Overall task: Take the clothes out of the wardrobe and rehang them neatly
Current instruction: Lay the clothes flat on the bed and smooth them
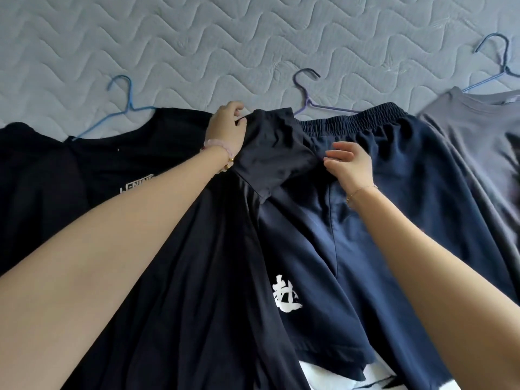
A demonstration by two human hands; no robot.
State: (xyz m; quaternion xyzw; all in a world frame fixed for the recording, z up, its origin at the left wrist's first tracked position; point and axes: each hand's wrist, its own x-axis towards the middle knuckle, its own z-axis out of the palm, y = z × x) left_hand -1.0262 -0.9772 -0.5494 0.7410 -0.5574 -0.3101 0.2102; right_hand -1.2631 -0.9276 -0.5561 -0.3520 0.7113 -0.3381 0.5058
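Observation:
Navy shorts with an elastic waistband and a white printed character lie flat on the bed, on a purple hanger. My left hand pinches the left corner of the waistband, which is folded over into a flap. My right hand rests on the shorts just below the waistband, fingertips pressing the fabric beside the flap. A black T-shirt with white lettering lies to the left on a blue hanger. A grey T-shirt lies at the right on another blue hanger.
All garments lie side by side on a grey quilted mattress, which is bare beyond the hanger hooks. Another dark garment lies at the far left. White printed fabric shows under the shorts at the bottom edge.

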